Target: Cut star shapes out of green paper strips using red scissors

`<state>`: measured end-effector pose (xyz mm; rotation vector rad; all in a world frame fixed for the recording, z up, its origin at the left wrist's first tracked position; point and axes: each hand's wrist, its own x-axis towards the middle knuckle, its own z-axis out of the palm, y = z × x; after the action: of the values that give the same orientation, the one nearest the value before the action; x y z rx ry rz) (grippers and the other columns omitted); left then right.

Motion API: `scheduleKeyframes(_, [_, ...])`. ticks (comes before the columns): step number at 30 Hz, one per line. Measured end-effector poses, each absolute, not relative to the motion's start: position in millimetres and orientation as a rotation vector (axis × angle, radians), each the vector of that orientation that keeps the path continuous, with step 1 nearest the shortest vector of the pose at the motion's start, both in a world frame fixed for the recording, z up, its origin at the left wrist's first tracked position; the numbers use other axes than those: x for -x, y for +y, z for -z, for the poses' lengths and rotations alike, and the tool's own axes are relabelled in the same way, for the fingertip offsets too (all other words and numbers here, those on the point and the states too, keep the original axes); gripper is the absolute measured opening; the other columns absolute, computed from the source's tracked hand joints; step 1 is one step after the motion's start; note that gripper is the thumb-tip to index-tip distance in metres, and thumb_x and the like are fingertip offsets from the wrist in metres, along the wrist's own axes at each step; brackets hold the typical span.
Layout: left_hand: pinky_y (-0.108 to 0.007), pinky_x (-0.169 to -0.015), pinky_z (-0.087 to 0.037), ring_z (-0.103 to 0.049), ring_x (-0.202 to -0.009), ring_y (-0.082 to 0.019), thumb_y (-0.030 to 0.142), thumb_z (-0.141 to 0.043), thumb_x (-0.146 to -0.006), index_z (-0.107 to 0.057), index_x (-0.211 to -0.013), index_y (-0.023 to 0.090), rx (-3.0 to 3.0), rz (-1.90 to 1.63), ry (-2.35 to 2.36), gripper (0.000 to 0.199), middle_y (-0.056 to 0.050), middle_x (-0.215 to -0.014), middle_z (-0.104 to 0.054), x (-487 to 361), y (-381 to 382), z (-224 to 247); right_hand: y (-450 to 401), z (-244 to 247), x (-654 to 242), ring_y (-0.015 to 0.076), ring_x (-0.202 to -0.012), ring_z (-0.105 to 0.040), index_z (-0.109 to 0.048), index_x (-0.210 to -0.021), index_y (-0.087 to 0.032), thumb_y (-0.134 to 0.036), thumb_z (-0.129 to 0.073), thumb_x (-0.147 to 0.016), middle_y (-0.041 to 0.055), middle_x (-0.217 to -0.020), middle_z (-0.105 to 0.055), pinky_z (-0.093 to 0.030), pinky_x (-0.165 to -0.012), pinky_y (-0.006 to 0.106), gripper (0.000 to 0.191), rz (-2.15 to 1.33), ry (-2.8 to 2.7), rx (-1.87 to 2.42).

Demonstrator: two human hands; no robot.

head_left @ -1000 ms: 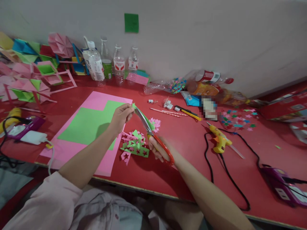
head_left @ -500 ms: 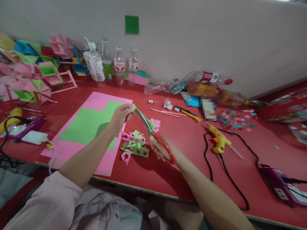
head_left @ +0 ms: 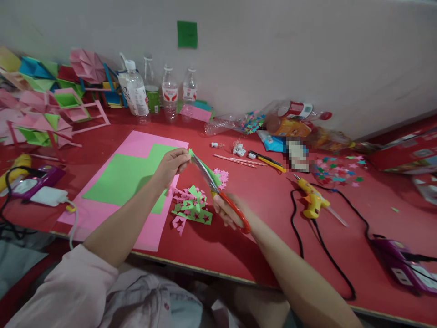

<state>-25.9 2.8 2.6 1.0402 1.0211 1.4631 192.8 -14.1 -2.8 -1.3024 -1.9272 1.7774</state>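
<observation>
My right hand is closed round the red handles of a pair of scissors, whose blades point up and left. Pinched in my left hand is the end of a narrow green paper strip, which runs along the blades. Below the blades lies a heap of pink and green paper scraps with star-shaped holes. Small pink paper stars are piled just behind the scissors. Under my left forearm are a green sheet and a larger pink sheet.
A yellow glue gun with a black cord lies at the right, near a purple power strip. Plastic bottles stand along the wall. A yellow cutter knife and loose stars lie farther back. Folded paper models fill the left.
</observation>
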Motion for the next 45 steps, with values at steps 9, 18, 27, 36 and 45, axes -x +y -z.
scheduleKeyframes(9, [-0.019,-0.039,-0.014,-0.027,-0.035,-0.002,0.024,-0.059,-0.07,-0.051,-0.059,0.017,-1.034,-1.49,0.997,0.016,0.008,-0.038,-0.037,27,3,-2,-14,-4,-195,0.0063,-0.022,-0.033,-0.042,-0.059,-0.022,-0.073,-0.046,-0.077,-0.0089,-0.031,-0.034,-0.038,-0.031,0.021,0.054,-1.78,-1.96,1.287])
scheduleKeyframes(18, [-0.019,-0.039,-0.014,-0.026,-0.035,-0.002,0.024,-0.058,-0.07,-0.051,-0.059,0.017,-1.045,-1.485,0.997,0.016,0.008,-0.038,-0.037,27,3,-3,-16,-6,-194,0.0058,-0.023,-0.034,-0.04,-0.06,-0.021,-0.066,-0.047,-0.081,-0.009,-0.032,-0.034,-0.037,-0.031,0.02,0.05,-1.75,-1.948,1.267])
scheduleKeyframes(27, [-0.019,-0.039,-0.014,-0.026,-0.035,-0.002,0.025,-0.058,-0.071,-0.05,-0.057,0.017,-1.04,-1.481,0.989,0.017,0.008,-0.037,-0.036,26,2,-3,-17,-5,-195,0.0053,-0.022,-0.033,-0.04,-0.06,-0.021,-0.065,-0.047,-0.082,-0.0094,-0.032,-0.035,-0.036,-0.03,0.019,0.05,-1.73,-1.946,1.21])
scheduleKeyframes(36, [-0.018,-0.037,-0.015,-0.029,-0.036,-0.002,0.025,-0.06,-0.067,-0.051,-0.059,0.017,-1.032,-1.527,1.1,0.015,0.007,-0.04,-0.042,29,3,-6,-16,-6,-194,0.0051,-0.023,-0.032,-0.041,-0.059,-0.021,-0.063,-0.047,-0.082,-0.0091,-0.031,-0.034,-0.038,-0.033,0.02,0.049,-1.722,-1.949,1.286])
scheduleKeyframes(45, [-0.017,-0.038,-0.018,-0.031,-0.036,-0.003,0.026,-0.063,-0.068,-0.049,-0.066,0.019,-1.024,-1.57,1.035,0.015,0.01,-0.04,-0.042,18,1,1,-18,-6,-193,0.0054,-0.025,-0.034,-0.045,-0.063,-0.02,-0.064,-0.045,-0.082,-0.0096,-0.033,-0.036,-0.039,-0.036,0.021,0.048,-1.77,-1.912,1.289])
